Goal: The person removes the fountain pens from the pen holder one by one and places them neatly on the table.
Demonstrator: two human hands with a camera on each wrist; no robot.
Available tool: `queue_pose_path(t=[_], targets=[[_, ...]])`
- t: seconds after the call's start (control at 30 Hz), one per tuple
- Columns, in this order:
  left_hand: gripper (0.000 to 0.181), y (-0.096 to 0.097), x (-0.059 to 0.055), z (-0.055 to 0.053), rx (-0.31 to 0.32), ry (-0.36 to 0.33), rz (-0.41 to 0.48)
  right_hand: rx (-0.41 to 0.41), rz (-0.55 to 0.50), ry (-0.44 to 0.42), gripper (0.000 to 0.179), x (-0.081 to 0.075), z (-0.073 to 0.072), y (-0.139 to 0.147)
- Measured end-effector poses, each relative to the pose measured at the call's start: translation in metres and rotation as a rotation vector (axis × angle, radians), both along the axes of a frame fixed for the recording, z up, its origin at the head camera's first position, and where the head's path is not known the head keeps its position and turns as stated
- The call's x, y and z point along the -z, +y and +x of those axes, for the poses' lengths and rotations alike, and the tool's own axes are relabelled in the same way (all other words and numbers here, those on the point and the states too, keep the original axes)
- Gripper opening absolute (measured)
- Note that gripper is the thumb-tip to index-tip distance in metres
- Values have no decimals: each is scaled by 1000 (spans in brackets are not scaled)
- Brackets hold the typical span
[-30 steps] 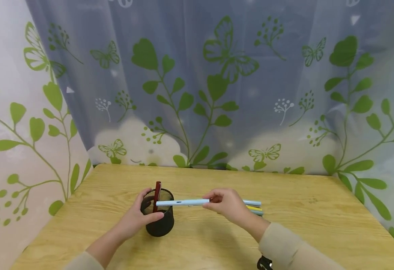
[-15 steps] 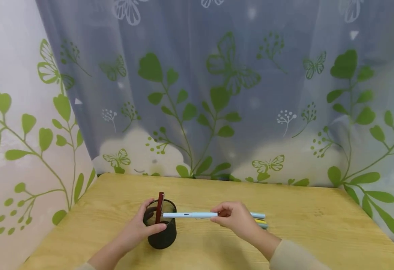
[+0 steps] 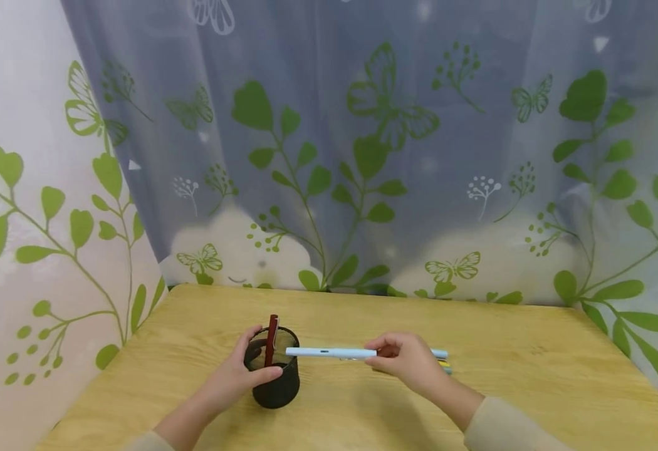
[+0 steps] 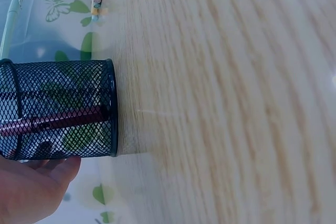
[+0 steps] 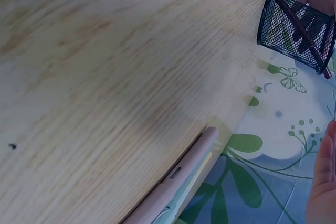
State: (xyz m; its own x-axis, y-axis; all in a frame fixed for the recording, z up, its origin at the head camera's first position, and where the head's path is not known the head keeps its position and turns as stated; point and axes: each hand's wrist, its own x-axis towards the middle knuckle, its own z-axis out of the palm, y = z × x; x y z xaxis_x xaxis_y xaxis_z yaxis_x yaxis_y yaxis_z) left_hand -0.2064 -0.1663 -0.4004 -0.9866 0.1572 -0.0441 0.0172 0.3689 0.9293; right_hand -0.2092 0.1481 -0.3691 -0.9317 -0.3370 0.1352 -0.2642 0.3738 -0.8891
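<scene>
In the head view, a black mesh pen holder stands upright on the table. A dark red pen leans inside it, its clip end sticking out above the rim. My left hand grips the holder's side, thumb in front and fingers behind. Between thumb and fingertips my right hand pinches a light blue pen by one end. That pen lies level in the air, its free end over the holder's right rim. Through the mesh in the left wrist view, the red pen's lower part shows.
Behind my right hand, several pens lie side by side on the wooden table; they show closer as a pinkish pen and others in the right wrist view. A patterned curtain hangs at the table's back edge.
The light blue pen has shifted slightly right with my right hand, so its free end has moved from in front of the red pen to the rim. The left hand keeps its grip.
</scene>
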Motion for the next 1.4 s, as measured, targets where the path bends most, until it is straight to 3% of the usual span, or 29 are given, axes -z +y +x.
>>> queue_pose_path(t=[0.17,0.57,0.83,1.1,1.4], targets=[[87,7,9,2,13,6,55,-5,-14,-13,23,3,8,9],[86,-2,-1,-2,13,40,64,10,34,47,25,-5,8,17],[88,0,0,-1,15,38,40,15,83,-9,26,3,15,37],[86,-1,-6,-4,11,52,84,36,140,13,26,0,15,56],[88,1,-4,-3,33,16,77,54,186,19,25,10,23,82]])
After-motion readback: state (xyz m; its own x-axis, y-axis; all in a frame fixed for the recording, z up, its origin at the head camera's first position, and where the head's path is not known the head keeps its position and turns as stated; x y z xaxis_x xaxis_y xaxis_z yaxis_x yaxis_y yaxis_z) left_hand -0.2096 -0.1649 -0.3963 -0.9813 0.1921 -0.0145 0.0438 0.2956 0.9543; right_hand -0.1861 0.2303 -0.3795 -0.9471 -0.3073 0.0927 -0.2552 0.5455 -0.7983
